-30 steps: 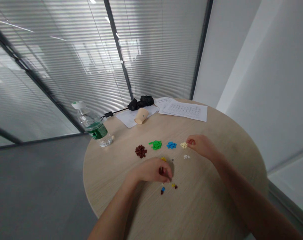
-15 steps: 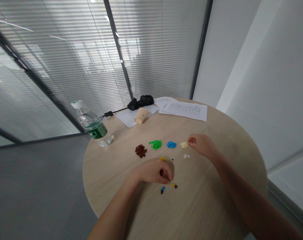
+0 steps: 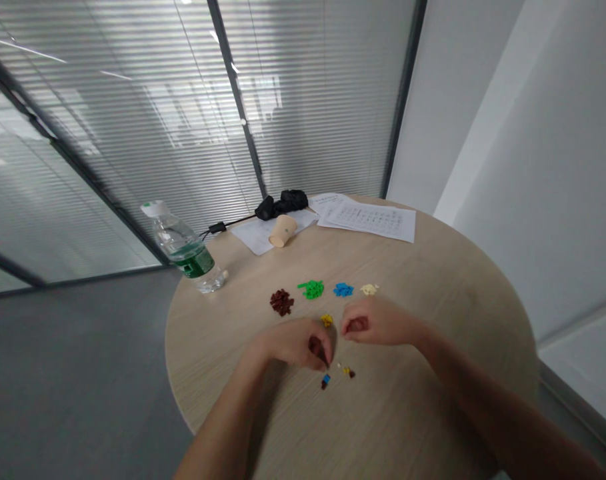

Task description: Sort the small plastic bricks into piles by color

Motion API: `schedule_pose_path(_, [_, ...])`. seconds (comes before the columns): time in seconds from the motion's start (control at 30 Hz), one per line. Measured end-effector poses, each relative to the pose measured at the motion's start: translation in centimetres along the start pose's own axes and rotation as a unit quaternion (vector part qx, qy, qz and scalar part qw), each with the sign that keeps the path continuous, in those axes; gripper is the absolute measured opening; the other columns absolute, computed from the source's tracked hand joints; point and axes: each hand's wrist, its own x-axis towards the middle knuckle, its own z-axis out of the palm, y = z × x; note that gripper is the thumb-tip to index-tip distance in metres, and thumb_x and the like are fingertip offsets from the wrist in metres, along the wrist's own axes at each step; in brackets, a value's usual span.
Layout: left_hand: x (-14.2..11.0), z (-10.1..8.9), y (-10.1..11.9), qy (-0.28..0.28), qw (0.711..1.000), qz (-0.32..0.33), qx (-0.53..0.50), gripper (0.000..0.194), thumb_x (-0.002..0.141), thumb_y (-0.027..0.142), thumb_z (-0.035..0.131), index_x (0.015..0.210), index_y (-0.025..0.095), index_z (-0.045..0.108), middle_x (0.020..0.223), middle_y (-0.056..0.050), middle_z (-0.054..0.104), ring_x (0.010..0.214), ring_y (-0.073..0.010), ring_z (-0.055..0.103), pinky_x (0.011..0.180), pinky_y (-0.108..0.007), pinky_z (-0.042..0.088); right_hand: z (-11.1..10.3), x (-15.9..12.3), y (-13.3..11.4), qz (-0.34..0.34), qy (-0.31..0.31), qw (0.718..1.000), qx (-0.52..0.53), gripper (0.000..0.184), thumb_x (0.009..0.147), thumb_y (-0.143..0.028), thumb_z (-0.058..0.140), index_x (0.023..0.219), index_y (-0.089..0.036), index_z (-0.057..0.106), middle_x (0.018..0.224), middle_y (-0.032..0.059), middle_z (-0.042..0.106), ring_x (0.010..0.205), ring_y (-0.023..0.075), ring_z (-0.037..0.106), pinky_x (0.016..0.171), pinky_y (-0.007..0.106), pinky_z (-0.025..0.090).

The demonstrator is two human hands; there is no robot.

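We are seeing our left hand [image 3: 303, 343] hovering low over the counter [image 3: 383, 420], its fingers curling inward with the tips gathering close, though we are not managing to tell whether they are pinching a piece. Our right hand [image 3: 377, 321] is hanging beside it, fingers bending toward the thumb, and what it may be holding is staying hidden from us. The blue-and-brown piece [image 3: 325, 381] is lying just below the left fingertips, and the yellow-and-brown piece [image 3: 349, 373] is resting a little to its right. Beyond the hands, the brown pile [image 3: 281, 302], green pile [image 3: 313, 289], blue pile [image 3: 343, 290] and cream pile [image 3: 369, 289] are forming a loose row, with the yellow pile [image 3: 327, 320] sitting nearer, between the hands. We are judging these bits to be tiny, very light, stiff plastic, probably smooth enough for skidding under a careless touch. We are therefore favouring a fingertip pinch across two opposite sides, pressing gently, since small joined parts are likely risking separation if we are twisting them.
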Motion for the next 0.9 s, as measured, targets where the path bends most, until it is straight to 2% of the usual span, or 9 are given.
schedule_pose_path(0.07, [0.1, 0.1, 0.1, -0.004, 1.000, -0.001, -0.005, 0.011, 0.067, 0.016, 0.066, 0.077, 0.016, 0.070, 0.059, 0.004, 0.056, 0.051, -0.0066, 0.047, 0.049, -0.016, 0.035, 0.7, 0.1, -0.8, -0.054, -0.046, 0.997, 0.022, 0.015, 0.073, -0.012, 0.061, 0.079, -0.019, 0.073, 0.071, -0.0003, 0.066, 0.064, 0.0106, 0.055, 0.062, 0.021, 0.041])
schedule_pose_path(0.13, [0.1, 0.1, 0.3, -0.001, 1.000, 0.001, -0.002, 0.011, 0.066, 0.015, 0.066, 0.077, 0.016, 0.070, 0.059, 0.004, 0.057, 0.051, -0.0065, 0.047, 0.049, -0.016, 0.035, 1.2, 0.2, -1.2, -0.080, -0.066, 0.994, 0.035, 0.016, 0.074, -0.012, 0.062, 0.081, -0.020, 0.074, 0.074, 0.0003, 0.067, 0.066, 0.0109, 0.056, 0.065, 0.021, 0.042])
schedule_pose_path(0.43, [0.2, 0.2, 0.6, 0.034, 0.998, 0.021, 0.046, 0.014, 0.067, 0.010, 0.062, 0.075, 0.016, 0.072, 0.061, 0.004, 0.059, 0.053, -0.0068, 0.048, 0.051, -0.017, 0.034, 1.4, 0.5, -1.1, -0.075, -0.115, 0.990, 0.036, 0.017, 0.076, -0.013, 0.065, 0.087, -0.019, 0.075, 0.084, 0.0031, 0.070, 0.076, 0.0124, 0.061, 0.071, 0.021, 0.045])
schedule_pose_path(0.63, [0.2, 0.0, 0.7, 0.046, 0.996, 0.013, 0.076, 0.016, 0.068, 0.009, 0.060, 0.076, 0.017, 0.072, 0.063, 0.004, 0.060, 0.055, -0.0071, 0.049, 0.053, -0.017, 0.035, 1.7, 0.6, -1.3, -0.059, -0.119, 0.991, 0.015, 0.014, 0.076, -0.015, 0.065, 0.085, -0.021, 0.075, 0.086, 0.0023, 0.071, 0.080, 0.0137, 0.062, 0.074, 0.022, 0.045])
schedule_pose_path(0.77, [0.3, 0.1, 0.2, 0.056, 0.996, 0.008, 0.069, 0.013, 0.069, 0.014, 0.062, 0.078, 0.018, 0.071, 0.067, 0.003, 0.062, 0.057, -0.0077, 0.051, 0.053, -0.017, 0.035, 1.7, 0.6, -1.2, -0.049, -0.110, 0.993, 0.005, 0.012, 0.078, -0.015, 0.062, 0.083, -0.018, 0.073, 0.085, 0.0036, 0.069, 0.080, 0.0143, 0.061, 0.073, 0.023, 0.044])
schedule_pose_path(0.83, [0.3, 0.2, -0.1, 0.065, 0.996, 0.004, 0.061, 0.012, 0.070, 0.018, 0.063, 0.080, 0.018, 0.070, 0.069, 0.002, 0.063, 0.058, -0.0082, 0.051, 0.053, -0.018, 0.035, 1.0, 0.4, -0.8, -0.035, -0.087, 0.996, -0.004, 0.012, 0.080, -0.015, 0.059, 0.082, -0.017, 0.071, 0.084, 0.0039, 0.068, 0.080, 0.0144, 0.060, 0.073, 0.024, 0.044])
schedule_pose_path(0.9, [0.3, 0.2, -0.2, 0.075, 0.996, -0.002, 0.052, 0.013, 0.072, 0.023, 0.063, 0.082, 0.018, 0.069, 0.069, 0.002, 0.062, 0.059, -0.0085, 0.051, 0.053, -0.018, 0.034, -0.1, 0.1, 0.0, -0.011, -0.039, 0.999, -0.018, 0.014, 0.083, -0.017, 0.055, 0.082, -0.017, 0.069, 0.083, 0.0042, 0.067, 0.080, 0.0149, 0.059, 0.073, 0.025, 0.043])
